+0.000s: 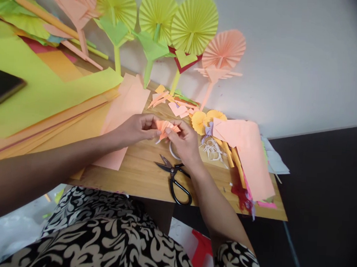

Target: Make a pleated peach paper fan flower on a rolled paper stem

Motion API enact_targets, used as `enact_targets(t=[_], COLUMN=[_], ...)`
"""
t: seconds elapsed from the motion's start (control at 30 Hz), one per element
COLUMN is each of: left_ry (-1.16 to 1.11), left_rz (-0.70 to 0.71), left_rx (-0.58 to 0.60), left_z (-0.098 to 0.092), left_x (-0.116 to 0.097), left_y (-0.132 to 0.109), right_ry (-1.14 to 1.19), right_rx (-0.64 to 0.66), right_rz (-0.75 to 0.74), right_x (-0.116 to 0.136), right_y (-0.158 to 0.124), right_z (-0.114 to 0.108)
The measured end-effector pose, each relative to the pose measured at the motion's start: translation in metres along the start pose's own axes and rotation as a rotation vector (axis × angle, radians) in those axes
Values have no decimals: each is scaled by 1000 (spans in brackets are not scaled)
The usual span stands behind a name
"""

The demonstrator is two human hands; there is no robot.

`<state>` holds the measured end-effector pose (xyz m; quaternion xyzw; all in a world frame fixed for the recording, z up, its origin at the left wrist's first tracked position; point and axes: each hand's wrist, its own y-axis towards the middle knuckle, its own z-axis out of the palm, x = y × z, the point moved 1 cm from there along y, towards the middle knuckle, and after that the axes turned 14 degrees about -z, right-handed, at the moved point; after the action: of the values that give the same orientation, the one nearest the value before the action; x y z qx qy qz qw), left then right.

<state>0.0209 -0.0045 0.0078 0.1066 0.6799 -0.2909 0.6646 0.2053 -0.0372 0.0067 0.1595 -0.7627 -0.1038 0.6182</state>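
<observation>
Both hands pinch a small pleated fan of peach paper [164, 128] above the table. My left hand [139, 127] grips its left side between thumb and fingers. On its right side, my right hand [184, 140] closes with the thumb pressed on the folds. A thin whitish tip sticks out below the fan. Partly hidden under my right hand is a white ring, perhaps a tape roll [173, 151]. Black-handled scissors [173, 171] lie just below my hands with blades spread apart. To the right is a tangle of white string [213, 149].
Several finished paper fans [195, 25] lean on the wall behind. Yellow and orange sheets [62, 98] cover the left side, with a dark flat object [1, 86] on top. Paper scraps [178, 108] lie at the back; folded peach paper [250, 154] rests near the table's right edge.
</observation>
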Motion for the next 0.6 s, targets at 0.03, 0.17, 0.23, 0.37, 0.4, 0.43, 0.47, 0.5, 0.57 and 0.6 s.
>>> enact_targets(t=[0.03, 0.17, 0.23, 0.37, 0.4, 0.43, 0.47, 0.5, 0.57, 0.6], left_ry=[0, 27, 35, 31, 27, 21, 13, 2, -14, -16], left_rz=[-2, -9, -19, -29, -24, -19, -16, -15, -13, -13], left_rx=[-3, -29, -43, -97, -106, -112, -115, -118, -124, -124], left_z=[0, -1, -2, -2, -2, -2, -2, -2, -2, -2], left_x=[0, 2, 2, -1, -2, -3, -3, -3, -2, -1], left_y=[0, 1, 1, -1, -2, -2, -3, -3, -2, -1], right_ry=[18, 37, 17, 27, 47, 67, 84, 98, 125, 137], right_rx=[-8, -25, -30, -37, -39, -45, -52, -62, -75, -82], right_rz=[-1, -7, -6, 12, 17, 19, 23, 28, 42, 45], right_x=[0, 1, 0, -1, -1, -1, -1, -1, -1, -1], right_y=[0, 0, -1, -1, -1, -1, -1, -1, -1, -2], right_z=[1, 2, 2, 2, 2, 2, 3, 3, 3, 3])
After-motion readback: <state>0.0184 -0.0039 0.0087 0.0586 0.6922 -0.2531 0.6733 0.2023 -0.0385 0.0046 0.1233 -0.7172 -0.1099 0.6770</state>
